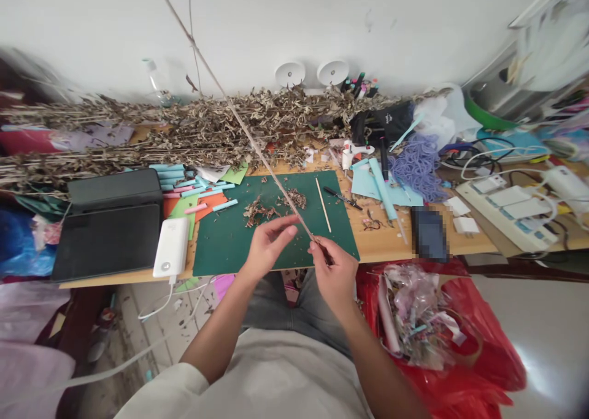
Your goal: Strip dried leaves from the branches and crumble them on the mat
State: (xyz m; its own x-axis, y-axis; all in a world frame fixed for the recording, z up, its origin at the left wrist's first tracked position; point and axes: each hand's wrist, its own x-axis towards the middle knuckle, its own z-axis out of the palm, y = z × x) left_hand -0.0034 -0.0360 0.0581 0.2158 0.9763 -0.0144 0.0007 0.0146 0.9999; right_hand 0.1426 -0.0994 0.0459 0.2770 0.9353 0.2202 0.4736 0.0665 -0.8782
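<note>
Tan, dry stem (262,156) slants over green mat (218,247): from our right hand (335,265), long axis runs up, away and leftward, to top of view. Right hand nearer its low end, thumb and fingers clamped on it. Left hand (267,246) just left of stem, thumb and fingers apart; whether fingertip touches, we cannot tell. We count: one stem held, one stick (323,205) on mat, one pen (343,198) across mat's right edge, one glue gun (347,155), two discs (289,75) by wall (257,26).
</note>
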